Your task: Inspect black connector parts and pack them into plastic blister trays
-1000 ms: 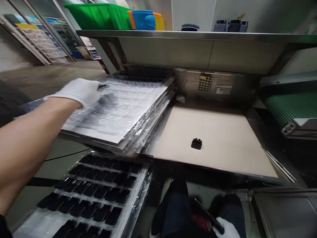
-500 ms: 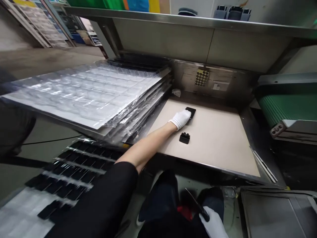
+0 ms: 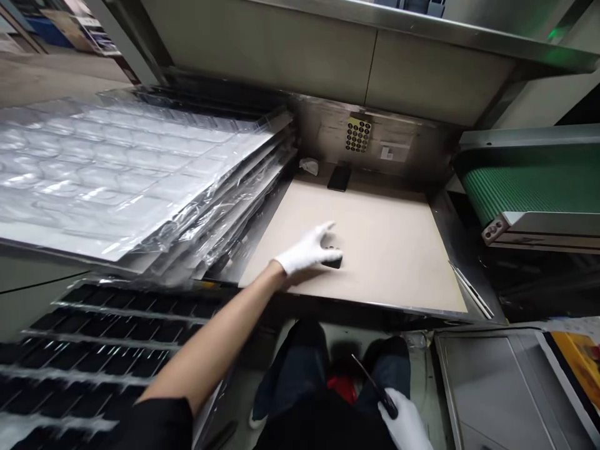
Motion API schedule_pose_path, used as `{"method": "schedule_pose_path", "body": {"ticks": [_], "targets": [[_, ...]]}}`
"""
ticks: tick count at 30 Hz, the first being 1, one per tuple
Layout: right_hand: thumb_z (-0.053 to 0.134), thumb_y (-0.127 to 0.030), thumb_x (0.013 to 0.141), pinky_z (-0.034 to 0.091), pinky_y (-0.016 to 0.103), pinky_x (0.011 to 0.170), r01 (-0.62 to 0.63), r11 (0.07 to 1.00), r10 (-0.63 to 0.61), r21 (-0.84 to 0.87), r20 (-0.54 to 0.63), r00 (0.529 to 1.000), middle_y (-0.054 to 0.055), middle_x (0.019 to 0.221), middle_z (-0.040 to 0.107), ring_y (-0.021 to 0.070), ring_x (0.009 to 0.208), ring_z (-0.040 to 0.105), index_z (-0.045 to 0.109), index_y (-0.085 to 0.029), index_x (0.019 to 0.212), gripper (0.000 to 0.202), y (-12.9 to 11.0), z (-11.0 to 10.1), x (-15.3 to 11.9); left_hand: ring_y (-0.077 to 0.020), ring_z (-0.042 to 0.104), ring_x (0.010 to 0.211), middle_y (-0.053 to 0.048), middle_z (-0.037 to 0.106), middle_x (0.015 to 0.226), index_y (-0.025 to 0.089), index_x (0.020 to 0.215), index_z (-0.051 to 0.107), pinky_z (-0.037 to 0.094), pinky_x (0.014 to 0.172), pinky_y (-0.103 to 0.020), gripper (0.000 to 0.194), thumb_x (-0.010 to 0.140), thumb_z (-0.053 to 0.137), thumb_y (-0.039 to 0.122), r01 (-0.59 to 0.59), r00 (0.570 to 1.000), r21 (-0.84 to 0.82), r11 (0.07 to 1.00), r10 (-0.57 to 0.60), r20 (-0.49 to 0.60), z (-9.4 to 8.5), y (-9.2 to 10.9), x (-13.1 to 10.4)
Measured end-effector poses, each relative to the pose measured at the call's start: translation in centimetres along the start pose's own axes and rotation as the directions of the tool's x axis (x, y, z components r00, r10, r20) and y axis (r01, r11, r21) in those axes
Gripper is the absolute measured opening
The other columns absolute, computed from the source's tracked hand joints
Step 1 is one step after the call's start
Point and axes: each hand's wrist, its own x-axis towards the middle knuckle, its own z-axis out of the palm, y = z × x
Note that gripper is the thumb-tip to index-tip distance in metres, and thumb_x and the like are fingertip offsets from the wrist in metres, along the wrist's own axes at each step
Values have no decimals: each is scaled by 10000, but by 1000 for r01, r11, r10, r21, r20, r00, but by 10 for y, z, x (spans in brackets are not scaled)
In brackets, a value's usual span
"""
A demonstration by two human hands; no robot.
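My left hand (image 3: 310,251), in a white glove, reaches over the pale board (image 3: 384,250) with thumb and fingers spread. Right under its fingertips lies a small black part (image 3: 334,261), partly hidden by the glove; I cannot tell whether they touch. Farther back, at the board's far edge, rests a flat black rectangular piece (image 3: 339,178). Low over my lap, my gloved right hand (image 3: 404,420) is closed around the black handle of a screwdriver (image 3: 380,394), whose thin shaft points up and left.
Stacked clear plastic trays (image 3: 140,162) stand left of the board. Below them is a tray of black pieces (image 3: 103,337). A green conveyor belt (image 3: 539,181) is at the right, a grey panel (image 3: 497,381) below it. A metal shelf (image 3: 398,25) overhangs the back.
My left hand has let go of the flat black piece, which now lies at the back edge. It has come nearer, opening over the small black part. My right hand still holds the screwdriver.
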Motion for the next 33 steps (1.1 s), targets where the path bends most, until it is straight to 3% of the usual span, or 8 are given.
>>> {"method": "schedule_pose_path", "body": {"ticks": [4,10,14,17,20,26,30,33], "targets": [[593,-364,875,553,308,855,60,998,-58,-32,60,997,81,862,793,262,859,758,783,-217,853,241,-38,-23,6,-324,678,1280,-115,735,1335,247,1399,653,502,1188,-476,635,798,848,307,-1,995,16,1000,2,-95,37,18,-48],[594,-477,931,472,276,699,117,987,-104,-109,121,987,40,726,718,205,704,646,708,-197,744,355,-89,-45,-14,-267,752,1100,-39,779,1168,340,1344,596,605,1000,-391,520,859,771,406,311,931,-219,925,-343,-128,50,32,-157],[567,-524,938,441,304,735,184,920,-139,-347,149,979,42,662,639,213,717,605,574,-227,616,438,-117,-40,-26,-310,738,986,-38,756,956,310,949,613,574,925,-451,260,752,782,295,681,719,-318,659,-684,122,103,7,-268],[587,-479,906,428,323,751,230,844,-124,-485,241,963,56,688,664,231,746,620,578,-237,610,383,-132,-34,-15,-336,700,1001,-75,728,933,255,823,614,530,920,-472,253,645,785,197,771,595,-438,463,-769,235,144,-20,-312],[621,-456,877,371,303,646,253,846,-58,-469,392,918,25,624,626,183,627,549,579,-227,606,357,-134,-28,-1,-220,642,785,-76,711,920,206,880,676,491,685,-346,291,662,806,348,714,638,-609,346,-680,362,157,-46,-329],[647,-510,845,339,276,575,185,936,-12,-300,496,868,-5,565,557,142,587,463,581,-192,605,404,-112,-35,1,-43,293,532,-116,709,926,126,1111,662,296,538,-265,870,566,779,794,632,766,-739,235,-335,549,130,-74,-331],[672,-536,825,403,277,572,172,934,-19,-313,438,899,22,583,629,188,609,577,637,-192,594,417,-124,-37,-2,-127,491,556,-86,721,817,148,1043,732,376,540,-286,846,374,957,614,673,723,-644,363,-137,677,119,-80,-317],[652,-534,848,440,290,598,222,872,-27,-436,410,912,37,594,667,218,627,641,665,-216,591,409,-151,-35,-1,-227,626,709,-70,724,834,171,978,761,474,627,-328,711,330,1001,339,648,723,-551,527,-196,662,113,-84,-308]]}}
